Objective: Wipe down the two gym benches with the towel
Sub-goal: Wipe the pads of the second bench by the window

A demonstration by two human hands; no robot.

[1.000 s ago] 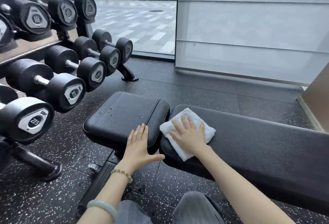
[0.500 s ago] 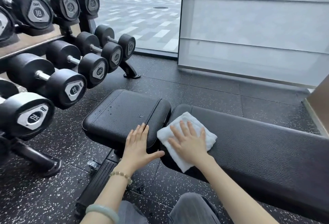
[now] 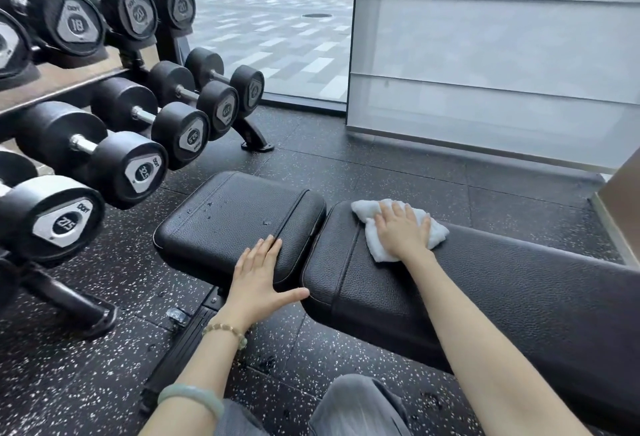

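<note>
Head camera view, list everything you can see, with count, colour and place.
Seat pad: one, black, centre, water droplets on top.
Long pad: one, black, right of the seat pad.
Towel: one, white, on the long pad's far edge.
Dumbbells: several, black with silver end plates, on the rack.
Rack: one, black, left.
Floor: black, white-speckled.
Window: one, behind the rack.
Panel: one, pale grey, back right.
Beaded bracelet: one, left wrist.
Bangle: one, pale green, left forearm.
Trousers: grey, bottom.
Hands: left hand flat on the seat pad; right hand flat on the towel.

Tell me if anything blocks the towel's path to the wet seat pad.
Nothing lies between the towel and the seat pad but the gap; the left hand rests on its near corner.
</note>
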